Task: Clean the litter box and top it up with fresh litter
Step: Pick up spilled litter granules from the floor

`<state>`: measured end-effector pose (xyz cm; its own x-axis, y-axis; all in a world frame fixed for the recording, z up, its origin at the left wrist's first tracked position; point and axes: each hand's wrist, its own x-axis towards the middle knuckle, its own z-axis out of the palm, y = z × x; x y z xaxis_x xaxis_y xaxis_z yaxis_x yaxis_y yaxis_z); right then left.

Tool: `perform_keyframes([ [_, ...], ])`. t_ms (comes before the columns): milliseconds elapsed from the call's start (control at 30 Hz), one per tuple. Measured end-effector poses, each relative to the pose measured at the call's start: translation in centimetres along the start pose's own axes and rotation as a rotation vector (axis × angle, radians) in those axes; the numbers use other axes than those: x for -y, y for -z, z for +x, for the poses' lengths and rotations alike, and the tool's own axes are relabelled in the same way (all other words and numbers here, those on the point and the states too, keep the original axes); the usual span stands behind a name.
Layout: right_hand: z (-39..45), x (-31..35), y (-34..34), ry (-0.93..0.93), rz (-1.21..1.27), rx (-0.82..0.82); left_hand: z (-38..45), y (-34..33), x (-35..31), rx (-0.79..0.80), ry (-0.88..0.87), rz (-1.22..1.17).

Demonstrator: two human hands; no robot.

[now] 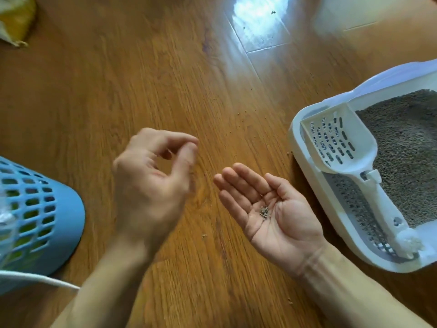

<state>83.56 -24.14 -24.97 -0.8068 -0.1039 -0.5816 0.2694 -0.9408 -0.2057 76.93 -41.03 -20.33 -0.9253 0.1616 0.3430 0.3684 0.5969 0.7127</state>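
The white litter box (305,183) stands on the wooden floor at the right, holding grey litter (406,147). A white slotted scoop (340,138) lies across its near-left corner, handle toward me. My right hand (272,209) is held palm up beside the box, with a small heap of litter grains (264,210) resting in the palm. My left hand (153,183) hovers over the floor to its left, blurred, thumb and fingertips pinched together; whether a grain is between them I cannot tell.
A blue slotted plastic bin (35,209) lined with a clear bag stands at the left edge. A yellow bag (16,17) lies at the top left. Loose litter grains (246,121) are scattered over the floor between the hands and the box.
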Motion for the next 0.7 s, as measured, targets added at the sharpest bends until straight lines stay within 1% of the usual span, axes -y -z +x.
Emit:
perform_keyframes([
  [33, -0.1, 0.2, 0.2, 0.009, -0.007, -0.011, 0.9, -0.4, 2.0, -0.048, 0.082, 0.022],
  [67, -0.4, 0.3, 0.2, 0.019, -0.017, -0.016, 1.6, -1.1, 4.2, -0.061, 0.138, 0.078],
  [133, -0.6, 0.7, 0.5, 0.040, -0.031, -0.016, 2.6, -2.9, 8.4, 0.006, 0.200, 0.226],
  [200, -0.8, 1.1, 0.6, 0.050, -0.041, 0.013, 3.0, -4.3, 11.0, 0.095, 0.209, 0.323],
  [300, -0.9, 1.9, 1.2, 0.060, -0.041, -0.005, 3.5, -5.4, 12.4, 0.135, 0.165, 0.393],
  [400, -0.5, 2.3, 1.7, 0.023, -0.079, 0.020, 4.4, -5.9, 13.1, 0.141, 0.111, 0.428],
  [500, -0.4, 2.4, 2.5, 0.064, -0.131, 0.056, 4.8, -6.1, 13.5, 0.163, 0.059, 0.459],
  [633, -0.2, 2.7, 3.3, 0.003, -0.108, -0.008, 5.2, -6.0, 13.6, 0.216, -0.106, 0.576],
  [700, -0.2, 2.8, 3.5, 0.000, -0.119, -0.030, 5.7, -6.1, 13.7, 0.251, -0.160, 0.626],
])
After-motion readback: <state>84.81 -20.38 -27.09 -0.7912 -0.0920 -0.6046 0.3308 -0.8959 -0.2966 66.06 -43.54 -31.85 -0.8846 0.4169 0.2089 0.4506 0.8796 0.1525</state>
